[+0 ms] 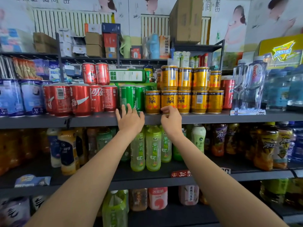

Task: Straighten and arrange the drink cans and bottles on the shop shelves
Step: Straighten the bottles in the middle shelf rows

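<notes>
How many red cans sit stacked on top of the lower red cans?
2. The left red can and the right red can stand side by side above the lower row, beside the green box. More may hide behind.

Across the top, from ten to one o'clock, white radiators (54, 20) stand against the wall. A tall cardboard box (186, 20) rises at one o'clock on a dark upper rack. Smaller brown cartons (93, 44) and a red box (110, 40) are stacked at eleven o'clock. Wall posters (236, 28) hang at two o'clock. A yellow display carton (281, 49) sits at three o'clock.
</notes>
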